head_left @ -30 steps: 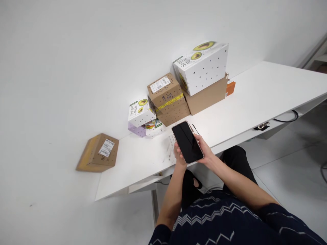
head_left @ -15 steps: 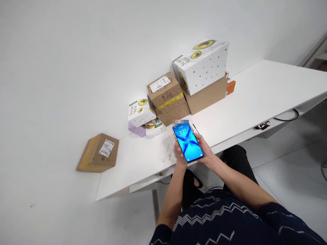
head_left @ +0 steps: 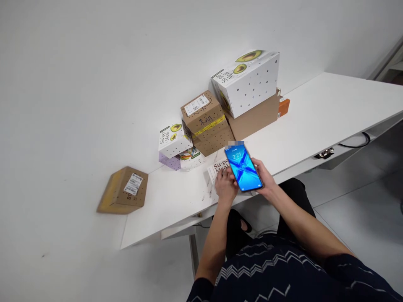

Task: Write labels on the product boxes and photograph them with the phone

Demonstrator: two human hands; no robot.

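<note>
A lit smartphone (head_left: pixel 244 167) with a blue lock screen is tilted toward me above the front part of the table. My right hand (head_left: pixel 263 176) grips it along its right edge, thumb on the near side. Beside its left edge is my left hand (head_left: pixel 226 186), back upward, with its fingers loosely bent and slightly apart. Those fingertips are close to the phone; whether they touch it I cannot tell. Beneath this hand lies a white printed piece (head_left: pixel 217 167) reading "Su-per Meal", partly covered by the hand and phone.
Boxes line the wall side of the white table (head_left: pixel 315 113): a small avocado-print box (head_left: pixel 174 140), taped brown cartons (head_left: pixel 206 121) and a large avocado-print box (head_left: pixel 252 86) on a brown carton. Behind that sits an orange box (head_left: pixel 283 108). A labelled carton (head_left: pixel 126 191) stands at the left end.
The phone's screen has gone from black to lit. My left hand has let go of the phone and turned back upward, while the right hand has carried the phone slightly right.
</note>
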